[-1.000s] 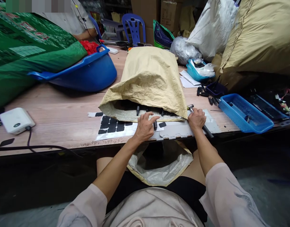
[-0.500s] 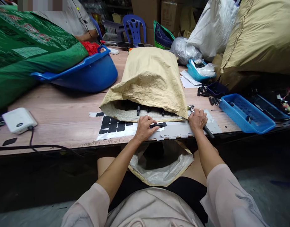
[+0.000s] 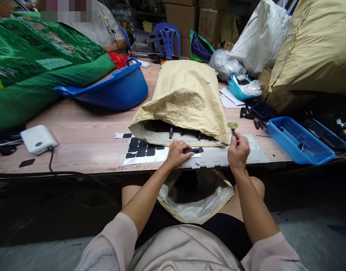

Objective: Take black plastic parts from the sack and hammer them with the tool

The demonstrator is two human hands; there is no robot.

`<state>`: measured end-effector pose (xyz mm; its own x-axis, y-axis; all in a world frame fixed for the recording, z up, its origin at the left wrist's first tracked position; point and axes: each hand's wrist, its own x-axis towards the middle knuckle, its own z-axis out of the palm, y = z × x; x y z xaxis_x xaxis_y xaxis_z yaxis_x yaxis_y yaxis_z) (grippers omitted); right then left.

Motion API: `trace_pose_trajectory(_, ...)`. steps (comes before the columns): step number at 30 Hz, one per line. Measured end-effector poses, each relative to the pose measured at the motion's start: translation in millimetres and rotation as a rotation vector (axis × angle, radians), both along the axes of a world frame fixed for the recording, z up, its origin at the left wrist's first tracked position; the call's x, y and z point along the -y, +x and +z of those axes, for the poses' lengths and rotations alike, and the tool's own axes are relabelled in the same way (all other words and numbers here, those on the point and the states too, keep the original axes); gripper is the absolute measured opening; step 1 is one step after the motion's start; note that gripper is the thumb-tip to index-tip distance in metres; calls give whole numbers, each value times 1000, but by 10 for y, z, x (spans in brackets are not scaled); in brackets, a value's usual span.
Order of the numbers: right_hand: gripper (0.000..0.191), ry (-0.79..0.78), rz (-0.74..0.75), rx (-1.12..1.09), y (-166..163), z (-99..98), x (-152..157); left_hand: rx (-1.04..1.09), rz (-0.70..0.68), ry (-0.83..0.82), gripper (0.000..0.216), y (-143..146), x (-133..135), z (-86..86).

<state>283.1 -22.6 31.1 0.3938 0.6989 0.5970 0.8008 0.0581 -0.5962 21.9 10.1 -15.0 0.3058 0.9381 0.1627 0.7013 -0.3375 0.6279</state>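
My left hand (image 3: pixel 176 153) rests on the table edge, fingers closed on a small black part (image 3: pixel 191 151) lying flat on a white sheet (image 3: pixel 218 156). My right hand (image 3: pixel 238 151) is raised a little above the sheet and grips a small tool upright, its round metal head (image 3: pixel 232 126) pointing up. Just behind both hands lies a tan woven sack (image 3: pixel 184 99) on its side, its mouth open toward me with several black parts inside. A sheet of black adhesive pads (image 3: pixel 141 148) lies left of my left hand. An open sack (image 3: pixel 195 195) sits in my lap under the table.
A blue basin (image 3: pixel 116 88) and a green sack (image 3: pixel 34 67) fill the left of the table; a white adapter (image 3: pixel 38 139) with a cable lies near the front left. Blue trays (image 3: pixel 298 141) with parts stand at right, big sacks behind. Another person sits at the far left end.
My right hand lifted the tool off the table and now holds it upright. My left hand closed on the black part and stays in place. The camera shifted slightly.
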Motion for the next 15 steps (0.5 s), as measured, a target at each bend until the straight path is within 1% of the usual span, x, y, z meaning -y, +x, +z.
trace_pose_trajectory(1, 31, 4, 108, -12, -124, 4, 86, 0, 4, -6, 19, 1, 1, 0)
trace_pose_trajectory(3, 29, -35, 315, -29, -372, 1, 236, 4, 11, -10, 19, 3, -1, -3)
trace_pose_trajectory(5, 28, -61, 440, -27, -581, -12, 345, 9, 12, -7, 18, 4, -4, -9)
trace_pose_trajectory(7, 29, -65, 481, -24, -729, -32, 416, 12, 7, -7, 18, 6, -6, -9)
trace_pose_trajectory(10, 32, -69, 472, -6, -842, -88, 469, 10, -3, -11, 19, 13, -1, 4)
trace_pose_trajectory(14, 32, -200, 454, 82, -853, -164, 462, 11, 9, -3, 18, 24, 10, 18)
trace_pose_trajectory(15, 31, -212, 452, 88, -840, -165, 454, 13, 11, -4, 17, 26, 10, 16)
